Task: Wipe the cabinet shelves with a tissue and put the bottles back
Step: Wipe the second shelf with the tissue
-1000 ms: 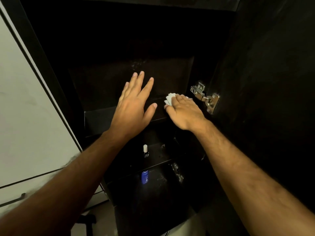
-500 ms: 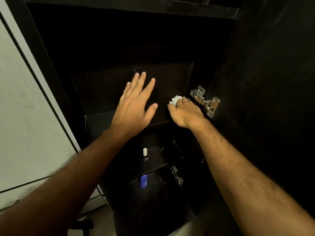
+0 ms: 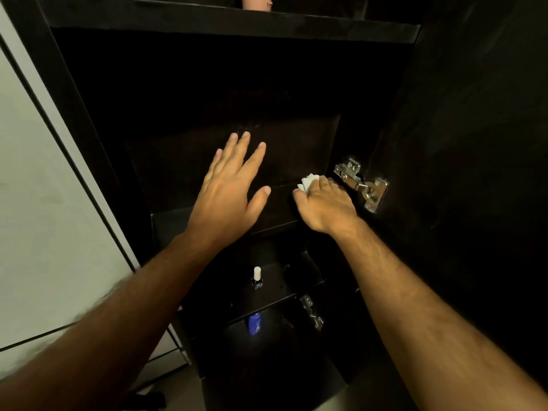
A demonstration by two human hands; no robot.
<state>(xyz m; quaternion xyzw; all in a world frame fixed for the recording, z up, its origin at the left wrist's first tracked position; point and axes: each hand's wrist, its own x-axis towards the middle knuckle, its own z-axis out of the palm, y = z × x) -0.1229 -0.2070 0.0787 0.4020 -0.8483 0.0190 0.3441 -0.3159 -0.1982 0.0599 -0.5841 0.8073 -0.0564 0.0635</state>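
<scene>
Right hand at centre right pressed white tissue onto dark shelf, fingers curled over it, just beside metal hinge; left hand flat at centre, fingers spread, holding nothing; nail polish bottle and blue bottle on lower shelves, lower centre

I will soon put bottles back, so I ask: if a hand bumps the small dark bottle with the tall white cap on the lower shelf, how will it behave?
The small dark bottle with the tall white cap stands upright on a narrow base, so it probably tips easily. It looks light, so it may slide. It is possibly glass, therefore fragile.
</scene>
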